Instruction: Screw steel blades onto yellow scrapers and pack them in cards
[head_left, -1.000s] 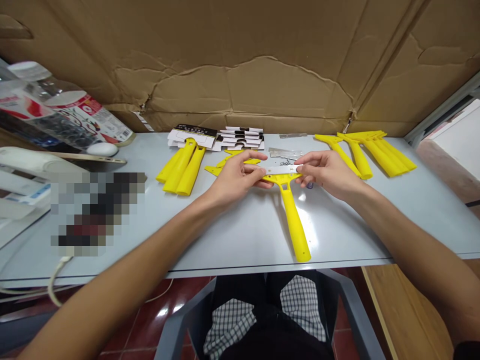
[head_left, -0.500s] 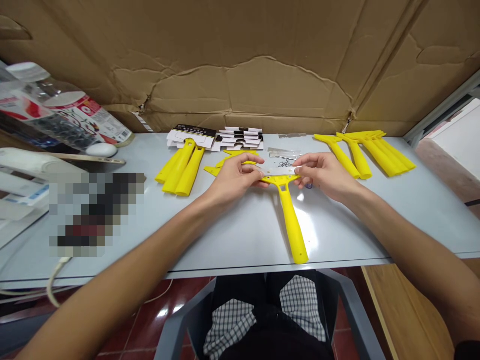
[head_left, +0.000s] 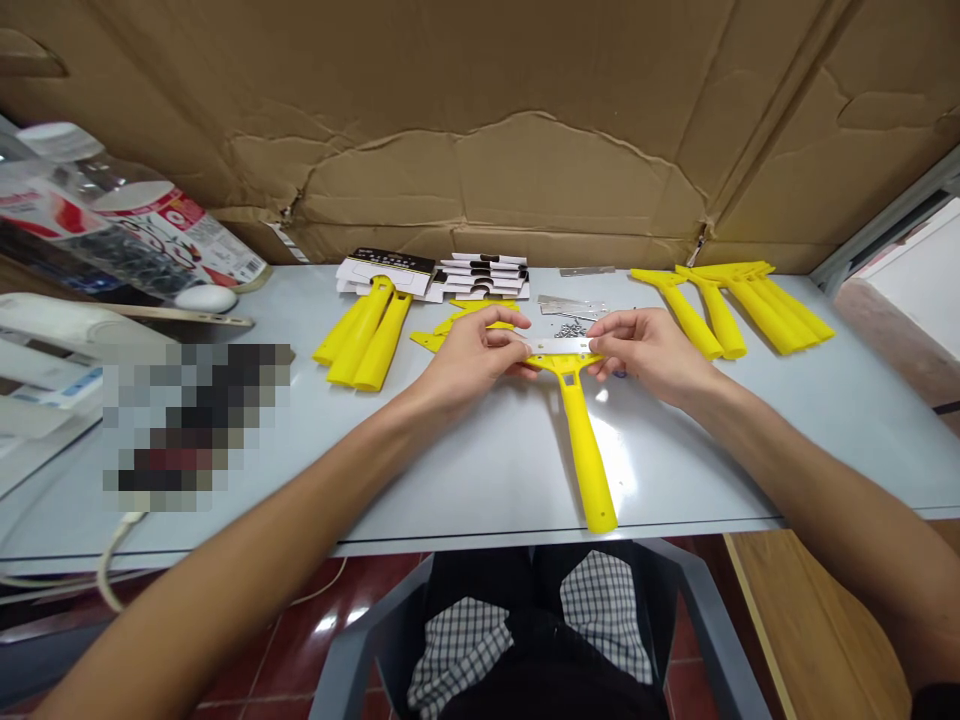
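A yellow scraper handle (head_left: 585, 450) points toward me, its wide head away from me. Along that head lies a flat metal blade (head_left: 560, 346) with small holes. My left hand (head_left: 480, 350) pinches the left end of blade and head between thumb and fingers. At the right end, my right hand (head_left: 641, 348) grips them the same way. Just behind the blade is a small pile of screws (head_left: 571, 329), with loose metal blades (head_left: 574, 307) farther back. Part of another yellow piece (head_left: 426, 342) shows behind my left hand.
Yellow handles (head_left: 367, 340) lie at the left by a black-and-white card (head_left: 390, 265) and stacked cards (head_left: 487, 268). More yellow handles (head_left: 757, 305) are at the right. Bottles (head_left: 176, 225), a white mouse (head_left: 205, 299) and a pixelated object (head_left: 199, 420) stand left. Cardboard (head_left: 525, 180) rises behind.
The blade sits slightly lower against the yellow head, and the handle's near end has moved a little toward me. Both hands keep their hold.
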